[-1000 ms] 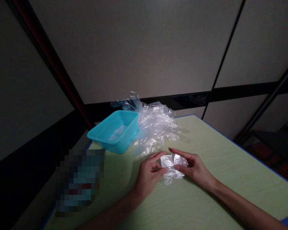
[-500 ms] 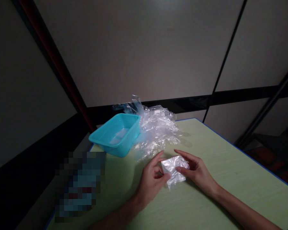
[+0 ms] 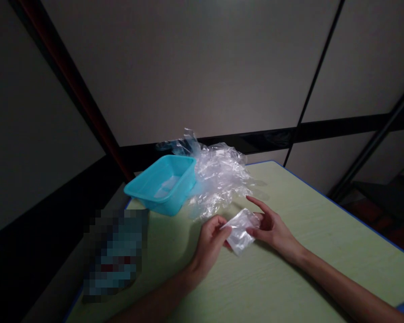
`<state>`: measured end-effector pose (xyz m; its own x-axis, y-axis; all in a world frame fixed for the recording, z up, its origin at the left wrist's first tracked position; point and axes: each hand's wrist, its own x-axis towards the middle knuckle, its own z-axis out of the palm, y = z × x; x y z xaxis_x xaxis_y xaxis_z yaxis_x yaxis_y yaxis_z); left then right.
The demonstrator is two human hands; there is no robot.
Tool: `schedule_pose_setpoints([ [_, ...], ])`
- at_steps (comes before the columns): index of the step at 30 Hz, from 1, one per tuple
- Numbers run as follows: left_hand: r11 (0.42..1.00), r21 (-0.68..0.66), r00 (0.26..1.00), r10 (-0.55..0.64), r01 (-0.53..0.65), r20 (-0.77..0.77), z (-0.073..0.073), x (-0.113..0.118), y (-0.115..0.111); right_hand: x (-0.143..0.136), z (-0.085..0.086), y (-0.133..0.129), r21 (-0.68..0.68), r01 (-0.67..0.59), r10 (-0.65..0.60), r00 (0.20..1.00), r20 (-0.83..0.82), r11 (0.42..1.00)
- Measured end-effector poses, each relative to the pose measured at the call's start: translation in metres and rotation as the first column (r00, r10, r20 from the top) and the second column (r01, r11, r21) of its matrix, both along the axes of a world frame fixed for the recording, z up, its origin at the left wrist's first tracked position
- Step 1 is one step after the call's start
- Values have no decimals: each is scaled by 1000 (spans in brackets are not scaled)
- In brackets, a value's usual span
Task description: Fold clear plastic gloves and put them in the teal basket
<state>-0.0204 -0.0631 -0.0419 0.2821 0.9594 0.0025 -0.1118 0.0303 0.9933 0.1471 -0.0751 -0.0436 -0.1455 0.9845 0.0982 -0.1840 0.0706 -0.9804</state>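
Note:
A small folded square of clear plastic film (image 3: pixel 241 229), shiny and wrinkled, is held between my two hands just over the table. My left hand (image 3: pixel 211 244) pinches its left edge, thumb on top and fingers curled beneath. On the right edge, my right hand (image 3: pixel 274 231) grips it between the thumb and the lower fingers, while the index finger points up and away. Beyond the hands lies a loose heap of crumpled clear plastic (image 3: pixel 222 172).
A turquoise plastic basin (image 3: pixel 170 202) stands left of the heap, with pale flat pieces inside. A pixelated item (image 3: pixel 117 255) lies at the table's left edge. The light green table (image 3: pixel 309 215) has a blue rim. Pale panels (image 3: pixel 202 80) rise behind it.
The plastic square has turned and tilted, and its loose lower corner looks neater. My left fingers have closed tighter on its left edge. My right index finger has lifted away from it.

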Motion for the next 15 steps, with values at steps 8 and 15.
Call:
schedule_pose_setpoints([
  [8,991,-6,991,-132,131,-35,4,0,-4,3,-2,2,-1,71,-71,991,-113,997],
  [15,1000,-11,999,26,-27,-22,0,1,2,-1,-4,-2,85,-142,152,981,-122,986],
])
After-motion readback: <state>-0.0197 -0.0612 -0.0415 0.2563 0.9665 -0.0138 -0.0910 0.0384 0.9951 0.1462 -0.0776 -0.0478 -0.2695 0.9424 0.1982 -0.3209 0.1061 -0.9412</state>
